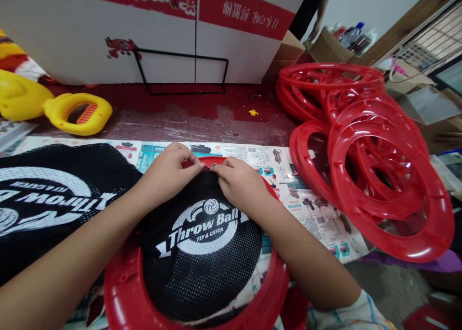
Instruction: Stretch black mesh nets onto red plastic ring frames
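Observation:
A black mesh net [202, 286] printed "Throw Ball Fly & Catch" lies over a red plastic ring [124, 277] in front of me. My left hand [173, 171] has its thumb and fingers pinched on the net's far edge, by the top of the ring. Close beside it, my right hand [240, 183] pinches the same edge, with its fingertips almost meeting the left ones. Part of the ring is hidden beneath the net and my hands. Another black printed net [104, 164] is spread out to the left, partly behind my left forearm.
Several red rings [390, 224] are piled at the right. Yellow plastic pieces [77, 116] lie at the left. A large white and red carton [90, 56] stands at the back, with a black wire frame [180, 55] before it. Printed card sheets [299, 200] cover the table.

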`<state>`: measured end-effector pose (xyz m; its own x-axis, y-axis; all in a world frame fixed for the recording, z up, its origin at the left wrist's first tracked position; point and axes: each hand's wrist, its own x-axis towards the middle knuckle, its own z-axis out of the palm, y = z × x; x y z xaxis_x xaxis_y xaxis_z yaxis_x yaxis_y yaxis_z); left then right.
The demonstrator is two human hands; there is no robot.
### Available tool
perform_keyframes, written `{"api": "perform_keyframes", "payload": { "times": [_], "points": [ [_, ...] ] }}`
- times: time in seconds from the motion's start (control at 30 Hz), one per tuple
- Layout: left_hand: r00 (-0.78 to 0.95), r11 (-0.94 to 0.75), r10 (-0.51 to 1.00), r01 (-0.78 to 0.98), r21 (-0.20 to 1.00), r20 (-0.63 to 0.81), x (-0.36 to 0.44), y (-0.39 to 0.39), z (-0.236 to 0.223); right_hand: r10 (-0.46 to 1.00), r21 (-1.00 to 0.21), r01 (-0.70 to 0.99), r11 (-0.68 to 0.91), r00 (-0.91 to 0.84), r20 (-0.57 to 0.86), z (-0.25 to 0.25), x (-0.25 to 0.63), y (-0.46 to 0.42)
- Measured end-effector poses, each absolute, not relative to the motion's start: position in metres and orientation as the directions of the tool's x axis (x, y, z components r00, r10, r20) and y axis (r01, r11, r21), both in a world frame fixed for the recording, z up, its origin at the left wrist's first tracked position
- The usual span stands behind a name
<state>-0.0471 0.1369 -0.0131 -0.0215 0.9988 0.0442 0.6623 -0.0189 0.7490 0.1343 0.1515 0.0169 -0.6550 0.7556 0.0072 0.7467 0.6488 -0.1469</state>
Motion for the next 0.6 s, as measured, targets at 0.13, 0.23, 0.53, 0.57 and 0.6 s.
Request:
{"api": "perform_keyframes", "payload": {
  "times": [0.13, 0.23, 0.53, 0.57, 0.6],
  "points": [
    [-0.163, 0.189, 0.979, 0.479, 0.857, -0.124, -0.052, 0.135, -0.01, 0.81, -0.245, 0.795, 0.554, -0.583, -0.063, 0.026, 0.136, 0.15],
    [-0.109, 0.131, 0.99, 0.495, 0.859, -0.088, -0.051, 0.13, -0.009, 0.85, -0.264, 0.847, 0.462, -0.507, -0.138, 0.031, 0.135, 0.149],
    [0.145, -0.111, 0.989, 0.807, 0.579, -0.012, -0.056, 0.121, -0.006, 0.819, -0.395, 0.82, 0.414, -0.525, -0.233, 0.042, 0.139, 0.146],
    [0.155, -0.127, 0.988, 0.837, 0.532, -0.008, -0.055, 0.121, -0.006, 0.818, -0.431, 0.806, 0.405, -0.53, -0.224, 0.043, 0.139, 0.145],
    [0.163, -0.146, 0.987, 0.858, 0.492, 0.01, -0.054, 0.121, -0.007, 0.823, -0.456, 0.797, 0.396, -0.528, -0.209, 0.044, 0.139, 0.144]
  ]
}}
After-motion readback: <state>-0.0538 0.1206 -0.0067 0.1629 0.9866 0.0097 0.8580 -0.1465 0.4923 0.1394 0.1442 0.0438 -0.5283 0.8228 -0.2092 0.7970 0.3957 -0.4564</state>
